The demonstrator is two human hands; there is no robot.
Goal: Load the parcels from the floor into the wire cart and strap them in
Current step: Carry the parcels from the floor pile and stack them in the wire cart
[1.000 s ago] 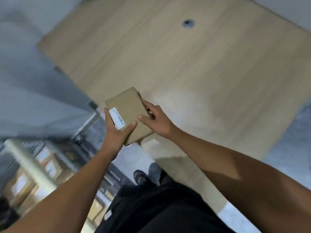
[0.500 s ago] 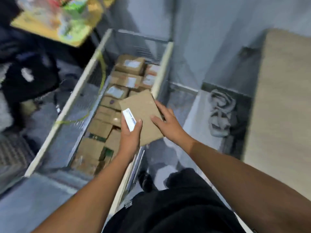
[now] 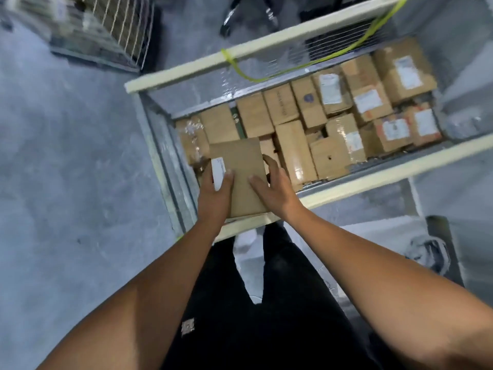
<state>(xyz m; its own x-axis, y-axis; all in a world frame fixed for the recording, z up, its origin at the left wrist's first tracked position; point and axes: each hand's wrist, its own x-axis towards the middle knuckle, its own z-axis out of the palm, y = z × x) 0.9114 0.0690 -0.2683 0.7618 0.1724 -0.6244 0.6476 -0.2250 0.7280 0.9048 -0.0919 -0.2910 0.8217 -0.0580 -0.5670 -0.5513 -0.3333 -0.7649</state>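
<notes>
Carried parcel [image 3: 241, 166] now over wire cart [image 3: 373, 179], boxes [image 3: 306, 108] inside

A parcel [image 3: 240, 166] is held over the near left corner of the wire cart [image 3: 373, 182], gripped by the left hand [image 3: 213, 196] at its left edge and the right hand [image 3: 274, 188] at its right. Other parcels [image 3: 330, 156] are packed inside the cart, behind and to the right. A strap [image 3: 320, 61] is tied to the far rail. A second cart [image 3: 117, 25] is set on the floor [image 3: 66, 156], far left.

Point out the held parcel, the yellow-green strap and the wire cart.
held parcel [image 3: 241, 166]: head view, middle of top face.
yellow-green strap [image 3: 226, 54]: head view, wrap round far rail.
wire cart [image 3: 373, 181]: head view, near top rail.
</notes>
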